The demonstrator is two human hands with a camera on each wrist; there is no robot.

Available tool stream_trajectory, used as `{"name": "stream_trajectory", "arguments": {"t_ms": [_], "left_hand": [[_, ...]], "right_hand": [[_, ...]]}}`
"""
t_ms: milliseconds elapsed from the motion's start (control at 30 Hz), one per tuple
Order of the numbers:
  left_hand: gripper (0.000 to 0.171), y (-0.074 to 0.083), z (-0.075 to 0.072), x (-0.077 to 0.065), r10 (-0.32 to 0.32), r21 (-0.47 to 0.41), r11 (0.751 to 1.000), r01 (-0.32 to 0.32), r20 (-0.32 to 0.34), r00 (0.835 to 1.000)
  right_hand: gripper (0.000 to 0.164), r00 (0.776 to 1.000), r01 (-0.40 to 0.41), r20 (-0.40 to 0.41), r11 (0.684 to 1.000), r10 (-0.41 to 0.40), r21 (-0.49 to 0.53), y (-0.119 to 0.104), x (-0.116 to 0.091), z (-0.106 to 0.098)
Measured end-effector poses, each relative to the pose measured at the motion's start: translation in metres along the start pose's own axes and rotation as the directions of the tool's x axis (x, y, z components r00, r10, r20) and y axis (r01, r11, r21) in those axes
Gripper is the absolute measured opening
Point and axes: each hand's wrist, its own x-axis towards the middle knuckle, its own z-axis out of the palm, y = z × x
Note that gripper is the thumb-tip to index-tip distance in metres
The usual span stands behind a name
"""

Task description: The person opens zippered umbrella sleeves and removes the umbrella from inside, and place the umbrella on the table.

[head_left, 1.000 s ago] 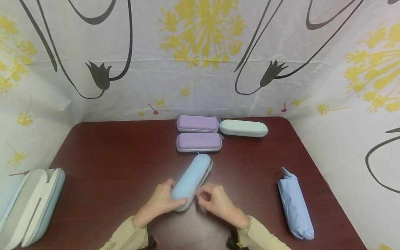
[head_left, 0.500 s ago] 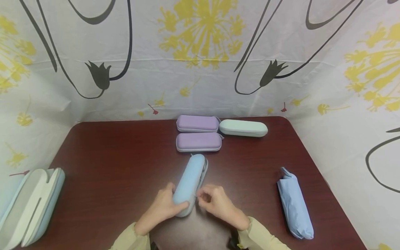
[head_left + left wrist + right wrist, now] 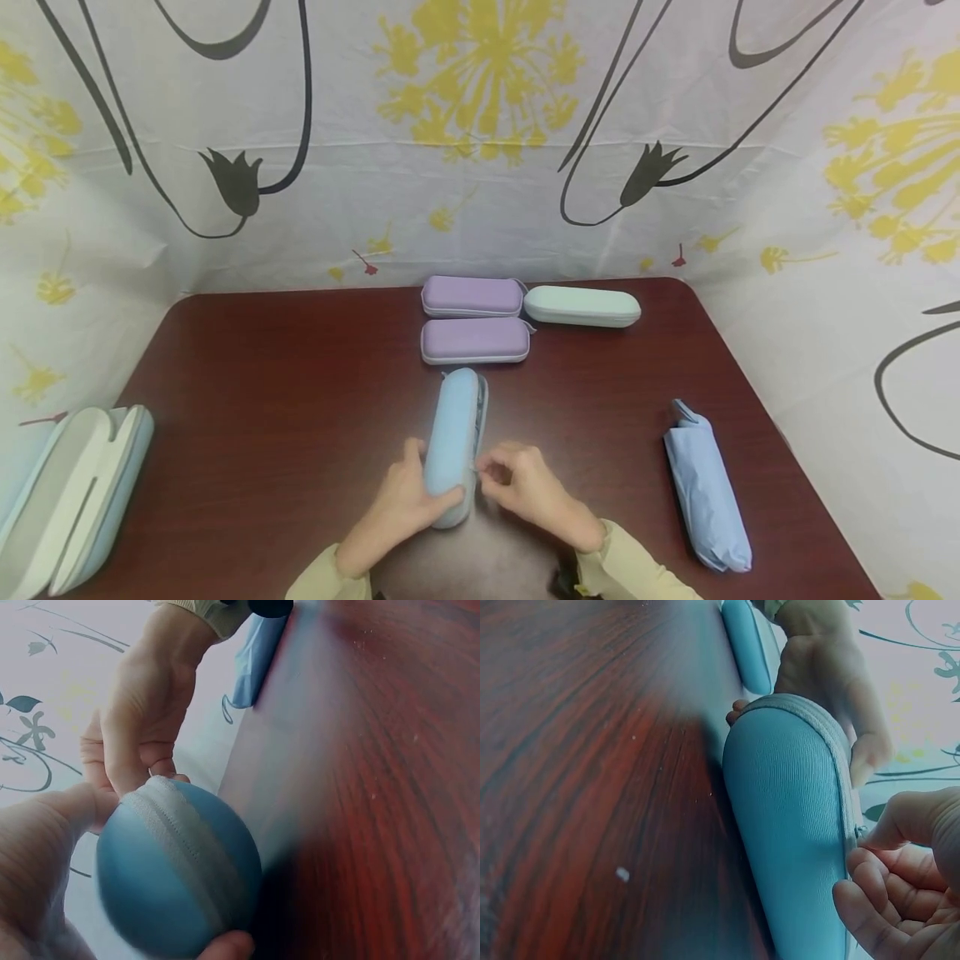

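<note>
Since a second ago, the blue pencil case (image 3: 450,442) has turned on the table (image 3: 285,375): its far end has swung left, so it now points almost straight away from the person. The left hand (image 3: 405,493) has shifted a little right with it, while the right hand (image 3: 528,485) is in nearly the same spot.

The case lies at the middle of the dark red-brown table, in front of the person. The left hand grips its near end, thumb on top and fingers along the left side. The right hand has thumb and finger pinched together on the small zipper pull (image 3: 861,832) at the right edge. Beyond it, toward the far end, the seam gapes.

Just past the case lie two purple cases (image 3: 475,340), one behind the other, with a pale green case (image 3: 582,307) beside the farther one. A blue cloth bundle (image 3: 707,492) lies well to the right.
</note>
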Motion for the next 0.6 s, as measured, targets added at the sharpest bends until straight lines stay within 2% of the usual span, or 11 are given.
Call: {"name": "stream_trajectory", "arguments": {"t_ms": [100, 133, 200, 233, 300, 367, 400, 500, 567, 600], "left_hand": [[0.067, -0.001, -0.012, 0.003, 0.038, 0.015, 0.999, -0.039, 0.065, 0.997], [0.065, -0.002, -0.018, 0.006, 0.073, 0.022, 0.997, -0.076, 0.093, 0.993], [0.057, -0.007, -0.032, 0.017, 0.19, 0.024, 0.98, -0.195, 0.137, 0.972], [0.051, -0.009, -0.04, 0.024, 0.259, 0.031, 0.963, -0.267, 0.151, 0.954], [0.043, -0.012, -0.056, 0.043, 0.386, 0.054, 0.915, -0.4, 0.173, 0.906], [0.043, -0.014, -0.068, 0.065, 0.506, 0.105, 0.842, -0.53, 0.187, 0.842], [0.045, -0.013, -0.073, 0.075, 0.546, 0.139, 0.805, -0.577, 0.206, 0.812], [0.054, -0.012, -0.078, 0.105, 0.631, 0.213, 0.687, -0.694, 0.298, 0.716], [0.061, -0.01, -0.078, 0.12, 0.663, 0.236, 0.613, -0.754, 0.365, 0.653], [0.066, -0.009, -0.078, 0.125, 0.667, 0.245, 0.582, -0.775, 0.402, 0.628]], "right_hand": [[0.017, 1.0, -0.006, 0.009, 1.0, 0.006, -0.007, 0.001, -0.001, -0.001], [0.017, 1.0, -0.01, 0.012, 1.0, 0.01, -0.008, 0.001, -0.001, -0.002], [0.017, 1.0, -0.016, 0.018, 1.0, 0.016, -0.007, 0.002, -0.001, -0.003], [0.017, 1.0, -0.019, 0.022, 1.0, 0.019, -0.007, 0.002, -0.001, -0.004], [0.017, 0.999, -0.027, 0.029, 1.0, 0.027, -0.001, 0.002, -0.002, -0.005], [0.017, 0.999, -0.032, 0.031, 1.0, 0.032, -0.001, 0.002, -0.002, -0.005], [0.017, 0.999, -0.032, 0.032, 0.999, 0.032, -0.002, 0.002, -0.002, -0.005], [0.017, 0.999, -0.038, 0.032, 0.999, 0.038, -0.003, 0.003, -0.003, -0.006], [0.016, 0.999, -0.039, 0.037, 0.999, 0.039, 0.002, 0.003, -0.004, -0.005], [0.016, 0.999, -0.038, 0.04, 0.999, 0.038, 0.003, 0.003, -0.004, -0.005]]}}
